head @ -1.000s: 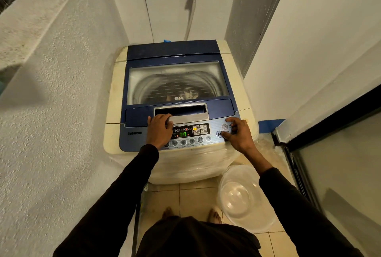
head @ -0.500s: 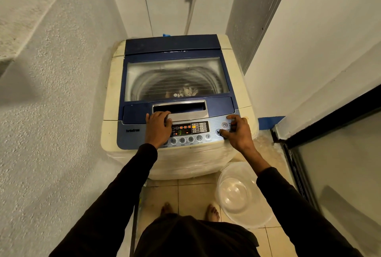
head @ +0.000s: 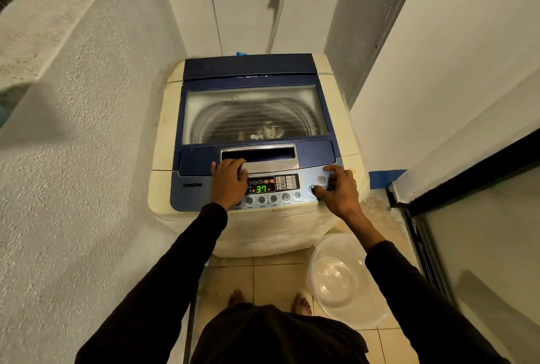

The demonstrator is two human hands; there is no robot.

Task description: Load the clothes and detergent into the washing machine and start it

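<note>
The washing machine (head: 257,141) stood between the rough left wall and the right wall, its lid (head: 254,112) down, with clothes (head: 270,130) dimly visible through the window in the drum. The left hand (head: 229,181) rested flat, fingers loosely extended, on the left part of the control panel (head: 190,191), fingertips touching the silver lid handle (head: 263,159) and grasping nothing. The display (head: 262,188) read 37. The right hand (head: 339,188) had its fingers curled, thumb pressing a round button (head: 313,188) at the panel's right edge. A clear plastic basin (head: 342,282) sat on the tiled floor by the machine's front right corner.
</note>
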